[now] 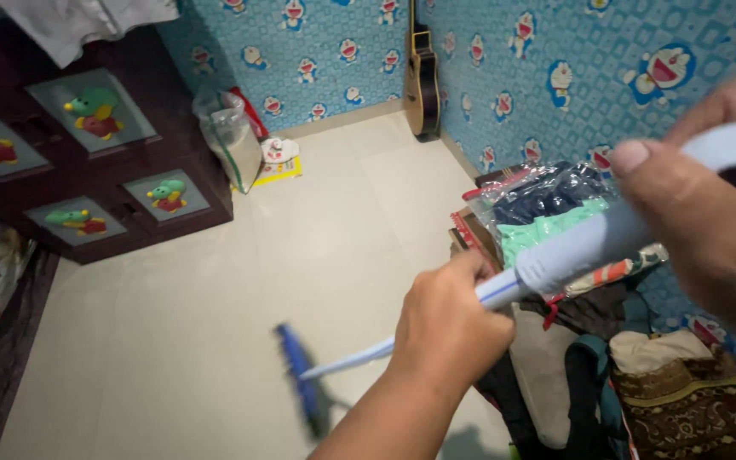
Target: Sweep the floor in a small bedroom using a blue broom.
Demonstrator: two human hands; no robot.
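The right hand (709, 213) is seen closest to the camera, large and blurred at the right edge, its grip closed round the pale grey upper end of a broom handle (572, 251); the thumb is laid along the top of the handle; further down the same handle the left hand (449, 328) is wrapped in a full fist, where the grey sleeve gives way to a white shaft with a blue line; the shaft is slanted down and to the left, and the blue broom head (300, 383) is set on the cream tiled floor (215, 290), blurred; a heap of bags and folded clothes (606, 341) is piled against the right wall, just beside the hands; a dark cabinet (95, 170) with cartoon panels is stood at the left; a clear plastic bag (232, 140) is propped near its corner; a guitar (422, 77) is leaned upright in the far corner against blue cartoon wallpaper.
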